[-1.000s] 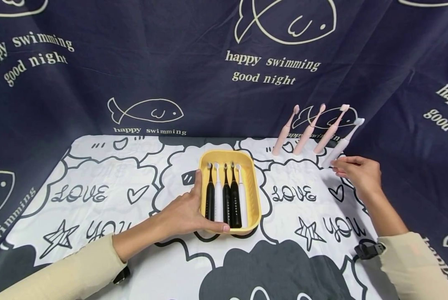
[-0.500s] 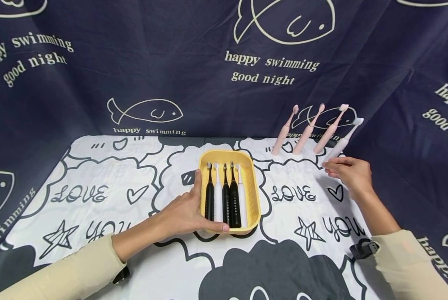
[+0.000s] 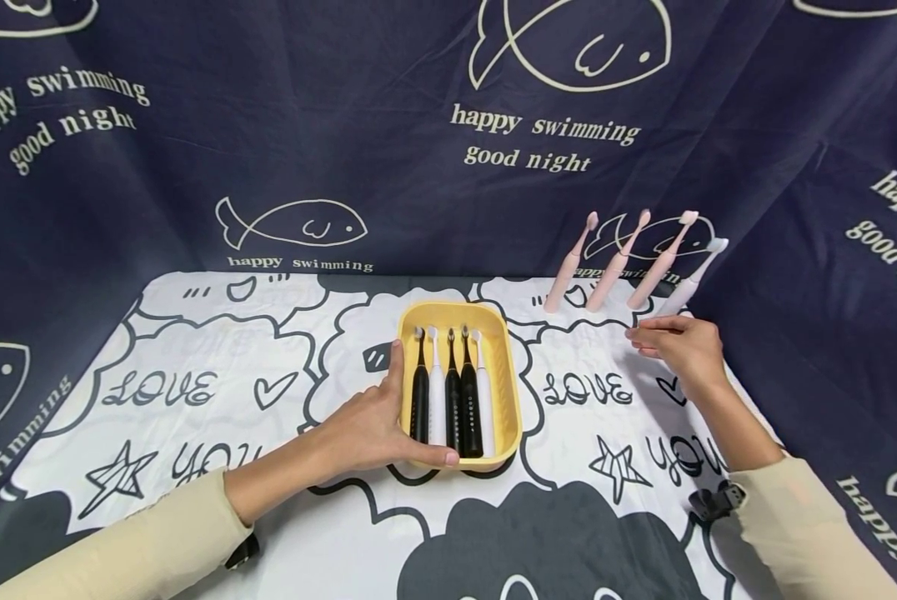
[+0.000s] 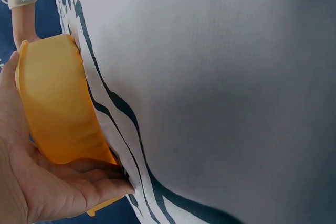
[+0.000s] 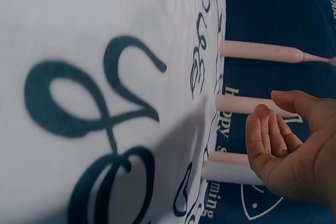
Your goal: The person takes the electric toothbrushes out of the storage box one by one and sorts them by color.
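At far left, beyond the yellow basket, a navy fabric backdrop (image 3: pixel 171 167), softly creased and printed with pale fish outlines and lettering, hangs behind a white cloth (image 3: pixel 328 533) patterned with black cartoon clouds, hearts and words. To the basket's near left run a plain cream sleeve (image 3: pixel 141 525) and a small black wrist device (image 3: pixel 243 552). The left hand (image 3: pixel 369 425) is clamped on the basket's near-left corner, thumb along the near wall; in its wrist view the fingers fold in by the base. The yellow basket (image 3: pixel 508 383) is a rounded rectangle with smooth outer walls and a finely ribbed inside. Five slim toothbrushes lie side by side in it, heads toward its far end: black (image 3: pixel 420 400), white (image 3: pixel 437 400), black (image 3: pixel 453 408), black (image 3: pixel 471 408), white (image 3: pixel 486 408). Beyond and to the right of the basket, three matte pink toothbrushes, (image 3: pixel 566 279) (image 3: pixel 608 281) (image 3: pixel 655 271), stand upright in a row, tapering to thin necks, and a whitish toothbrush (image 3: pixel 684 292) stands at the row's right end. The right hand (image 3: pixel 684 346), well right of the basket, is near its foot, blocking that part from the head view; thumb and fingers are apart, holding nothing. Further right of the basket come a second black wrist device (image 3: pixel 716 502) and cream sleeve (image 3: pixel 816 521).
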`<state>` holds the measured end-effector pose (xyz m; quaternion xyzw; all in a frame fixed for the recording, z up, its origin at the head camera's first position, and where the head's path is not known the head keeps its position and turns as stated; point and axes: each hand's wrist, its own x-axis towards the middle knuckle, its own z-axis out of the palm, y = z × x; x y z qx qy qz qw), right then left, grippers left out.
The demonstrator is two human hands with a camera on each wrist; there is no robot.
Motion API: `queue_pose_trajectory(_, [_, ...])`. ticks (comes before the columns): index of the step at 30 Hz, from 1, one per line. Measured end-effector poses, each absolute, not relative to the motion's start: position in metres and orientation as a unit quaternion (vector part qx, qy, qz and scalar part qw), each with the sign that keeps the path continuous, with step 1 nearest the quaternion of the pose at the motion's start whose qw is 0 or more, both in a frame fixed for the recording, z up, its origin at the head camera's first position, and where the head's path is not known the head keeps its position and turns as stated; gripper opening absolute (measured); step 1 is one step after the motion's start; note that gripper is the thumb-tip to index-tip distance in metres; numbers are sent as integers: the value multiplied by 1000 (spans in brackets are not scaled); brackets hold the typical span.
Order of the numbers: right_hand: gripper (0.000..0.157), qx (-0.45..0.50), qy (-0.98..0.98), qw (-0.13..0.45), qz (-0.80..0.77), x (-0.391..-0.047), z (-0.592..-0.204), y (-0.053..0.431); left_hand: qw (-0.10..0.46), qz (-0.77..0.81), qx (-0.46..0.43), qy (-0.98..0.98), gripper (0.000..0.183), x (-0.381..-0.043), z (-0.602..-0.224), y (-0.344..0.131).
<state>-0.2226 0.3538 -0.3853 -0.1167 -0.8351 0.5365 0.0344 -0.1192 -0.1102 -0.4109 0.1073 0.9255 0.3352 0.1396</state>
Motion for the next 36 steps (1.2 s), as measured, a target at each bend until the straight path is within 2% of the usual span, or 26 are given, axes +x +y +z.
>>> queue_pose_trajectory(7, [42,-102,-839,24,534,-222,-384,339,141,330,106,927,180,-120,-411,-110])
queue_pose_trajectory(12, [47,-96,-842,19,530,-222,-382,327,142,334,110,925,181,-120,-410,-110])
queue_pose_trajectory(23, [49,-71,-847,-2,527,-221,-377,303,144,336,112,924,181,-119,-409,-110])
queue_pose_trajectory(36, [42,-41,-853,-12,520,-219,-372,276,145,334,112,924,180,-118,-406,-110])
